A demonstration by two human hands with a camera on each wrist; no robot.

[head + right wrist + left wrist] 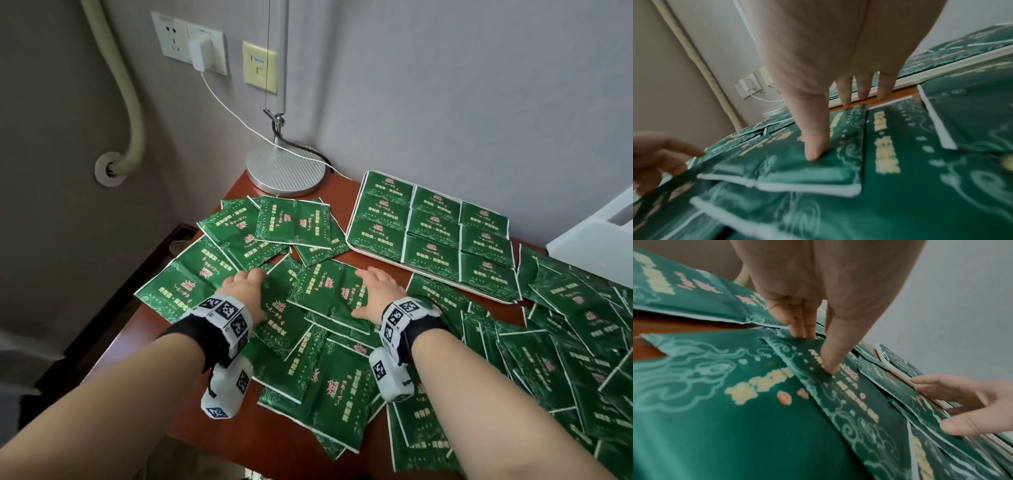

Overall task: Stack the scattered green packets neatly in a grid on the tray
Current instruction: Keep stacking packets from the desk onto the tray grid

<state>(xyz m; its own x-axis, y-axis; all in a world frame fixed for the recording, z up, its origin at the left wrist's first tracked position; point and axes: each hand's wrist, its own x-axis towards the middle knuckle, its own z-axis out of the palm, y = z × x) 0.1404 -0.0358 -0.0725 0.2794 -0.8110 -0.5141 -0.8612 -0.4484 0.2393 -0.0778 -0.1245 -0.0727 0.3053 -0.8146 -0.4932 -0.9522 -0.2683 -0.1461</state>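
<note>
Green packets, nearest: loose green packets (329, 394) are lying overlapped and askew on a reddish-brown wooden table (144, 346), spreading from the near edge up the right side in a thick pile.
Forearms: two bare forearms are reaching forward from the bottom of the head view, each wearing a black strap with white blocks printed with black square markers.
Left hand: the left hand (245, 284) is lying on the scattered packets left of centre; in its wrist view the thumb (831, 356) is pressing down on one packet while the fingers (797, 321) are tucking in behind that packet's far edge, so the hand is pinching it.
Right hand: the right hand (378, 291) is resting flat on the middle packet (329, 291), with its fingers extended and relaxed; in its wrist view the thumb (816, 142) is pressing on the packet and the straight fingers (863, 87) are reaching over the far edge. It is not gripping anything.
Between the hands: both hands are touching the same small cluster of overlapping packets.
Tray: a pale tray (376, 255) is sitting beyond the right hand, near the wall, already filled with packets in a tidy grid (435, 233) of three columns.
Far left heap: more packets (274, 229) are lying jumbled beyond the left hand.
Lamp: a round metal lamp base (286, 169) is standing at the table's far corner.
Wall: a white charger (198, 54) is sitting plugged into a wall socket, its cord trailing down towards the lamp.
</note>
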